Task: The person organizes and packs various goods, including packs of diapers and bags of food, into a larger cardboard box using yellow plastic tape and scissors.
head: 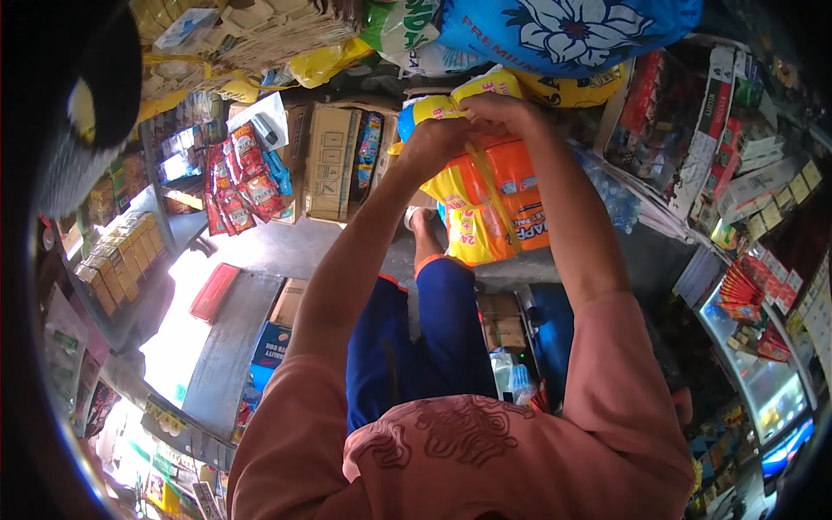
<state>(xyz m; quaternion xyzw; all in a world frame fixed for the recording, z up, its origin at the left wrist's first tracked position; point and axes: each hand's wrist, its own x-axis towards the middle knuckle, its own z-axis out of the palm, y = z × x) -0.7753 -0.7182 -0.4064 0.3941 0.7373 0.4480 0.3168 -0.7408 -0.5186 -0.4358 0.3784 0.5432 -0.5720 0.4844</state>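
A bundle of orange and yellow plastic packs (520, 168), which look like diaper packs, stands in front of me. A yellow plastic tie (486, 179) runs around it. My left hand (437, 144) and my right hand (499, 114) meet at the top of the bundle, fingers curled and fingertips close together where the tie leads up. Both appear to pinch the tie, though the fingers partly hide the spot. Behind my hands a yellow and blue pack end (426, 112) shows.
Large blue printed sacks (572, 29) lie beyond the bundle. Open cardboard cartons (331, 162) stand to its left, near hanging red sachets (240, 185). A grey bench (237, 344) is at left; a glass display case (754, 383) and a shelf rack (702, 130) flank the right.
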